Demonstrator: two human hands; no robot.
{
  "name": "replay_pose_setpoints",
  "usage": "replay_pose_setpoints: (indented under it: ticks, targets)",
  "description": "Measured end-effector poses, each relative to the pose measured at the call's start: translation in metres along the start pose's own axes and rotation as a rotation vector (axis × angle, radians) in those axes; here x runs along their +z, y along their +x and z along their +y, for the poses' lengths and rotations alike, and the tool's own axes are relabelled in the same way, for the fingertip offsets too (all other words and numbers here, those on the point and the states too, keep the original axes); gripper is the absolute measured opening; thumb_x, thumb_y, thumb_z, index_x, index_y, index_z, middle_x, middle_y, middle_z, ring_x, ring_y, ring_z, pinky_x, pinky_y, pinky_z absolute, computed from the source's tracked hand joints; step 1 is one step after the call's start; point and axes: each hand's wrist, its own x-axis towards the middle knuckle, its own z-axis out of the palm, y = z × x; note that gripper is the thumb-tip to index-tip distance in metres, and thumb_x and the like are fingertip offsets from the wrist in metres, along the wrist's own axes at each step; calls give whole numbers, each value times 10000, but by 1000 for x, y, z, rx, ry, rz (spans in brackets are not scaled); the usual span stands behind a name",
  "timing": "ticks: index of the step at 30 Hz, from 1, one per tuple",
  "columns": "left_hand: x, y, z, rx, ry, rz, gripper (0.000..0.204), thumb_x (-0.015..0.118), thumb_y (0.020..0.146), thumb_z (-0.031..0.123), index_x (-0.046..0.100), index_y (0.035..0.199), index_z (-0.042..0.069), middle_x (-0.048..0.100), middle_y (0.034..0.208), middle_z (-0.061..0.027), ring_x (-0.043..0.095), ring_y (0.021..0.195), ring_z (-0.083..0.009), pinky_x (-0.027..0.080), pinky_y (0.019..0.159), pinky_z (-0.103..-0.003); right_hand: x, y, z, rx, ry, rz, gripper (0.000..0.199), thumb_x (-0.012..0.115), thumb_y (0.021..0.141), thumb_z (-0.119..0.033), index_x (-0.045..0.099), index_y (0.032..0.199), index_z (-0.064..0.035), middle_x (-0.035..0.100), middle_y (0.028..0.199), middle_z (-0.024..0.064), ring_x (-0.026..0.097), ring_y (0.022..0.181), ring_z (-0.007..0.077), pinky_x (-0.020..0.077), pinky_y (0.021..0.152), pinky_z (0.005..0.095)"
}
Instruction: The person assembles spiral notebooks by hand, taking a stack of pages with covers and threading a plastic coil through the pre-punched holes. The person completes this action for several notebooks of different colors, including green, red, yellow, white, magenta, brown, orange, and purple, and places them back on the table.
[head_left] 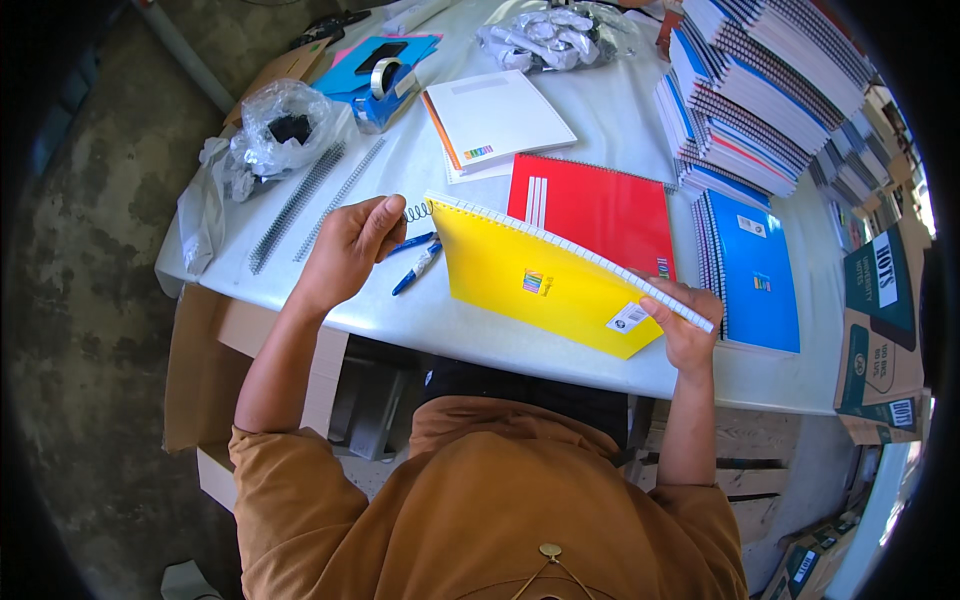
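Observation:
I hold a yellow notebook [490,262] tilted above the front of the table, its yellow cover facing me and its line of punched holes along the upper edge. A wire coil [418,212] sticks out at the notebook's left corner. My left hand [352,245] is closed, thumb against fingers, on the coil's free end. At the other end my right hand [688,322] grips the notebook's right side. Behind it lies a red spiral notebook [595,205]. Two blue pens [416,270] rest beside the notebook's left edge, near my left hand.
Loose wire coils [297,208] and a clear plastic bag [285,130] lie left. A blue tape dispenser [385,100] and white sheets [500,115] are at the back. Tall notebook stacks [750,100], a blue notebook [755,270] and a carton [880,320] stand right.

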Motion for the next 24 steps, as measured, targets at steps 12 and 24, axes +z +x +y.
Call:
replay_pose_setpoints:
  ticks: [12, 24]
  targets:
    - [-19, 13, 29, -7, -189, -170, 218, 625, 844, 237, 531, 788, 50, 514, 669, -32, 487, 594, -76, 404, 552, -189, -9, 0, 0, -53, 96, -82, 267, 647, 746, -4, 652, 1012, -30, 634, 1016, 148, 645, 907, 264, 471, 555, 207]
    - [2, 12, 62, 733, 882, 102, 284, 671, 750, 84, 592, 1019, 38, 576, 1068, -111, 554, 999, -267, 443, 824, -341, 3, -20, 3, 219, 176, 71, 280, 694, 746, -78, 639, 1012, -10, 658, 958, 137, 648, 826, 181, 479, 606, 219]
